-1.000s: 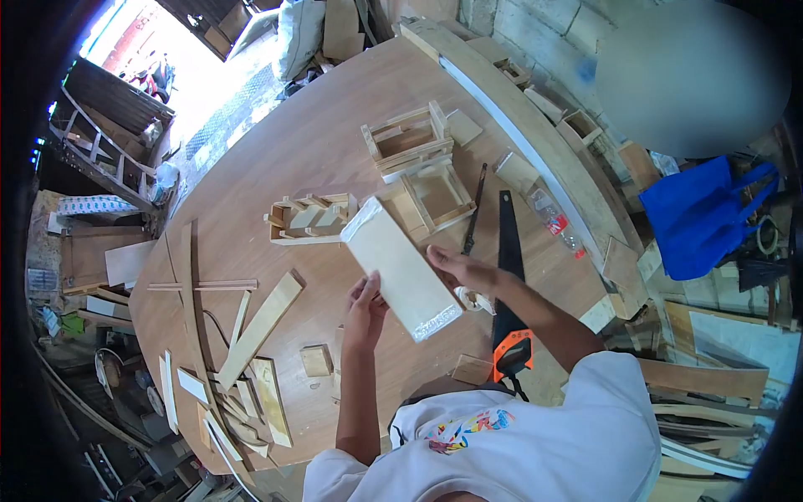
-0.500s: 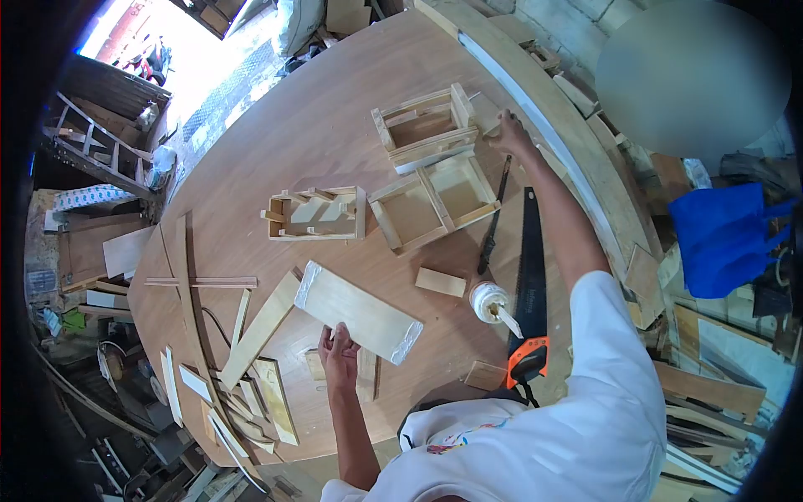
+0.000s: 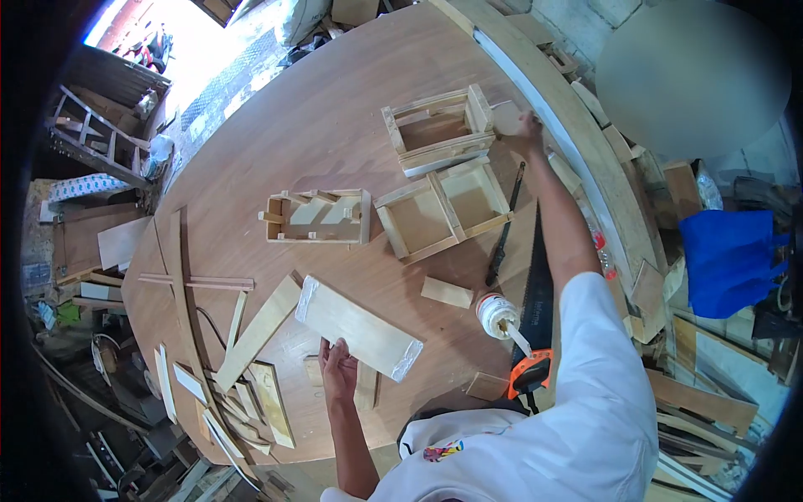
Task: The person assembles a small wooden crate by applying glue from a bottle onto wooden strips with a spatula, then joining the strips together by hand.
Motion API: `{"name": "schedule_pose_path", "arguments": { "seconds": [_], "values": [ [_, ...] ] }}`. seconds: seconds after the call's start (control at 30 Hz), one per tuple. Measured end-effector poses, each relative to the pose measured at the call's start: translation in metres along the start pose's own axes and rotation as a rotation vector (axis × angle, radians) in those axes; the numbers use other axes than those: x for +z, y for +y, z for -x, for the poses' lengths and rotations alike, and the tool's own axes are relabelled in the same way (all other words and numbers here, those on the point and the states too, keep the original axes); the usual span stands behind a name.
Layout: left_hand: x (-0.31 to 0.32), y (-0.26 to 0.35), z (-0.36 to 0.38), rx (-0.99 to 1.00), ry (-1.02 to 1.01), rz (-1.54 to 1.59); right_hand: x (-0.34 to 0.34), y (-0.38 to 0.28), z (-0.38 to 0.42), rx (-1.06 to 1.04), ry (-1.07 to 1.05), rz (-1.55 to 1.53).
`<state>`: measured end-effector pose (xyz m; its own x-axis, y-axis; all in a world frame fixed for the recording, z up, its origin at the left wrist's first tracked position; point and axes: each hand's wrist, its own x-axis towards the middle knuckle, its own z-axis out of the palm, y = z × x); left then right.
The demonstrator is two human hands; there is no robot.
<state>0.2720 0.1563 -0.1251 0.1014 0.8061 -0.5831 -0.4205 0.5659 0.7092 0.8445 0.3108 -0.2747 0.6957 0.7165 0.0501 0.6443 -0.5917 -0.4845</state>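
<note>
My left hand (image 3: pixel 339 368) grips the lower edge of a flat wooden board (image 3: pixel 360 326), which is raised over the table and has white glue smeared along both short ends. At the far right, my right hand (image 3: pixel 530 132) is closed at the edge of a thin pale wooden piece (image 3: pixel 506 119); the fingertips are small and partly hidden. Beside that hand lie an open wooden frame box (image 3: pixel 439 155) and a two-compartment wooden box (image 3: pixel 447 205). A smaller open box (image 3: pixel 316 234) sits further left. A glue jar (image 3: pixel 497 316) with a white-coated stick stands near my right arm.
A handsaw (image 3: pixel 534 368) with an orange handle lies under my right arm, near a dark slim tool (image 3: pixel 505 226). A small wood block (image 3: pixel 447 292) rests by the jar. Wood strips (image 3: pixel 188 309) and offcuts (image 3: pixel 272 402) cover the left of the table (image 3: pixel 276 125).
My right hand has moved slightly outward to the right, and the thin pale piece has shifted with it. The view has turned a little; the left hand still holds the board.
</note>
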Motion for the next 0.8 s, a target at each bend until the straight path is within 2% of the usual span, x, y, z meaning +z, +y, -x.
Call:
{"name": "schedule_pose_path", "arguments": {
  "seconds": [0.13, 0.2, 0.27, 0.33, 0.4, 0.43, 0.5, 0.6, 0.63, 0.67, 0.7, 0.73, 0.77, 0.8],
  "values": [
    [0.013, -0.001, 0.001, 0.041, 0.009, 0.096, -0.06, -0.001, 0.04, -0.05, 0.039, -0.164],
    [0.029, 0.002, 0.008, -0.036, 0.107, 0.143, -0.098, -0.013, 0.087, -0.154, 0.047, -0.704],
    [0.028, 0.001, 0.01, -0.001, 0.059, 0.147, -0.131, -0.005, 0.12, -0.274, -0.106, -0.825],
    [0.023, -0.001, 0.012, 0.039, 0.015, 0.147, -0.185, -0.037, 0.18, -0.041, -0.446, -1.382],
    [0.022, -0.003, 0.014, 0.072, -0.251, 0.332, -0.209, -0.033, 0.229, 0.033, -0.642, -1.626],
    [0.027, -0.001, 0.02, 0.078, -0.249, 0.337, -0.221, -0.036, 0.25, 0.026, -0.648, -1.624],
    [0.038, 0.005, 0.032, 0.094, -0.302, 0.319, -0.242, -0.048, 0.288, 0.072, -0.847, -1.848],
    [0.053, 0.005, 0.059, 0.177, -0.402, 0.386, -0.268, -0.066, 0.333, 0.075, -0.919, -1.964],
    [0.067, 0.008, 0.078, 0.183, -0.396, 0.386, -0.274, -0.071, 0.346, 0.05, -0.935, -1.991],
    [0.088, 0.012, 0.1, 0.142, -0.487, 0.492, -0.277, -0.072, 0.356, 0.045, -0.945, -1.992],
    [0.099, 0.015, 0.114, 0.1, -0.58, 0.599, -0.279, -0.074, 0.365, 0.016, -0.901, -1.949],
    [0.098, 0.014, 0.122, 0.108, -0.577, 0.601, -0.282, -0.075, 0.374, -0.009, -0.858, -1.904],
    [0.096, 0.013, 0.128, 0.098, -0.657, 0.558, -0.287, -0.078, 0.382, -0.019, -0.873, -1.901],
    [0.095, 0.015, 0.133, 0.091, -0.738, 0.514, -0.296, -0.083, 0.387, -0.158, -0.747, -1.672]
  ]
}}
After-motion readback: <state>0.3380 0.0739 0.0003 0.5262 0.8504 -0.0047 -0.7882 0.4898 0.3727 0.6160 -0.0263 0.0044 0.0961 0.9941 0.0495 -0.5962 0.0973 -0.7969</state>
